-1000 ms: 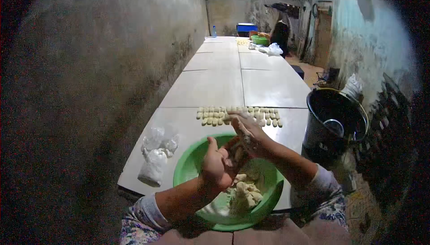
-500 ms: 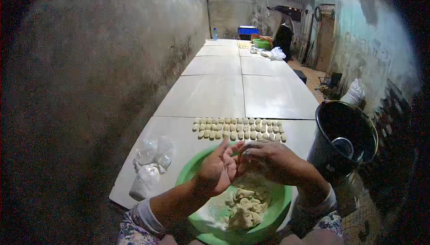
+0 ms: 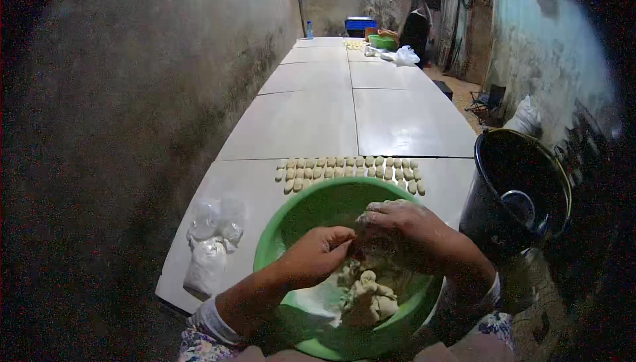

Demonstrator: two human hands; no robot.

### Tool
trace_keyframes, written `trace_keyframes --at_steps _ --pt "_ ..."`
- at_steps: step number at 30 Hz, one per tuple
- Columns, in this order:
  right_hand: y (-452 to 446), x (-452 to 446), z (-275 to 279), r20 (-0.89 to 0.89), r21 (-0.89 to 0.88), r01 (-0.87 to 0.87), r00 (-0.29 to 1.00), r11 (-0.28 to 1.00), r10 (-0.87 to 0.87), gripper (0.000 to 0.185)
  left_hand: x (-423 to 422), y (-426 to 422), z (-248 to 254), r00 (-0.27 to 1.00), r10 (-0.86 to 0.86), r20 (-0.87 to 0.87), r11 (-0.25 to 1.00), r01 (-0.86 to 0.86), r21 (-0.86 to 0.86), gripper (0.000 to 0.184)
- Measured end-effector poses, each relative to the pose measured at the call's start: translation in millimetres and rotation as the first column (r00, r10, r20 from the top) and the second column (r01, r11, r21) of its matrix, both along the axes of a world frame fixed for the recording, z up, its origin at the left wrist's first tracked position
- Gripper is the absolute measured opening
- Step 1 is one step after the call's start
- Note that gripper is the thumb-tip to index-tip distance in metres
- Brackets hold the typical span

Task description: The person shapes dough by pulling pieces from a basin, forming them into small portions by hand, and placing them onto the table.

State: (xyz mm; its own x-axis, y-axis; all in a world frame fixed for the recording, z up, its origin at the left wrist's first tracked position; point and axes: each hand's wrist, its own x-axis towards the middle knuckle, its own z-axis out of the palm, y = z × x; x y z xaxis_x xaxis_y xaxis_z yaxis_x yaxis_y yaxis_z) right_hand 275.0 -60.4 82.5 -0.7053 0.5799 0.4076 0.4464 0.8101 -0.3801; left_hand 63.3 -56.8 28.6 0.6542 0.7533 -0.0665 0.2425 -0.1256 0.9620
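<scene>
Over the green basin (image 3: 281, 229), my left hand (image 3: 318, 254) is closed in a pinch, thumb against the curled fingers; whatever may be in it is hidden. Close beside it, my right hand (image 3: 407, 229) is dusted with flour and its fingers bend inward. Its palm faces away, so what it holds cannot be made out. Below both hands, lumps of dough (image 3: 371, 298) lie in the basin beside loose white flour (image 3: 321, 302). Just beyond the basin's far rim, small dough pieces (image 3: 351, 171) sit in rows on the white table (image 3: 291, 120).
A clear plastic bag of white powder (image 3: 207, 266) stands at the left. On the right is a large black bucket (image 3: 487, 209) with a round metal vessel (image 3: 519, 206) inside. At the table's far end are a green bowl (image 3: 382, 42), a blue crate (image 3: 360, 24) and a person (image 3: 415, 34).
My left hand has turned from an open palm to a pinch and moved down over the basin. My right hand stays close by, tilted. The view has shifted slightly downward.
</scene>
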Motion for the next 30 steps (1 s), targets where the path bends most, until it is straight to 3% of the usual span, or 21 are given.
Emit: trace_keyframes --at_steps 2,4,5,6,8,11,15,17,21,23,27,29,30 --pt "-2 0 -2 -0.006 -0.08 0.013 1.0 0.997 -0.013 0.019 2 -3 -6 0.998 0.016 0.067 1.0 -0.017 0.021 0.028" --pt "-2 0 1 0.035 -0.267 -0.032 0.998 0.963 0.043 0.023 -1 -7 2 0.995 0.021 0.095 0.996 -0.029 0.082 0.028" --pt "-8 -3 1 -0.098 -0.587 0.027 0.99 0.809 -0.104 0.017 -4 -9 10 0.999 0.003 0.047 1.0 -0.004 0.018 0.029" --pt "-10 -6 7 -0.096 -0.584 0.026 0.99 0.811 -0.101 0.017 -7 -10 16 1.0 -0.018 0.0 0.999 0.018 -0.047 0.031" --pt "-12 -11 18 0.084 -0.46 -0.001 0.995 0.888 0.045 0.018 -13 -10 14 0.996 -0.064 0.057 0.996 0.068 -0.064 0.032" --pt "-8 -13 8 0.133 -0.452 0.021 0.99 0.892 0.044 0.02 -17 -14 22 0.998 -0.034 -0.044 0.994 0.029 -0.106 0.033" --pt "3 -16 -20 0.128 -0.331 -0.006 0.991 0.944 0.051 0.021 -19 -8 2 0.999 -0.034 -0.017 0.999 0.033 -0.02 0.033" --pt "14 -15 -48 -0.184 -0.471 -0.165 0.979 0.866 0.086 0.021 -18 -10 8 0.995 -0.015 -0.099 0.996 0.024 0.088 0.032" --pt "11 -20 -28 -0.101 -0.472 -0.128 0.991 0.872 0.091 0.023 -20 -9 2 0.999 0.018 -0.026 0.992 -0.015 0.123 0.03" --pt "20 -20 -45 -0.261 -0.718 -0.23 0.964 0.657 0.052 0.02 -19 -9 10 0.989 0.057 -0.134 0.991 -0.039 0.128 0.028" --pt "19 -22 -31 -0.354 -0.688 -0.323 0.931 0.649 0.088 0.014 -21 -7 7 0.984 0.059 -0.168 0.997 -0.049 0.066 0.028" --pt "20 -23 -27 -0.35 -0.883 -0.279 0.927 0.377 -0.135 0.011 -21 -7 6 0.994 0.073 -0.079 0.997 -0.069 0.045 0.029" --pt "21 -22 -29 -0.349 -0.883 -0.278 0.927 0.378 -0.135 0.011 -20 -6 1 0.994 0.072 -0.079 0.997 -0.068 0.046 0.029"
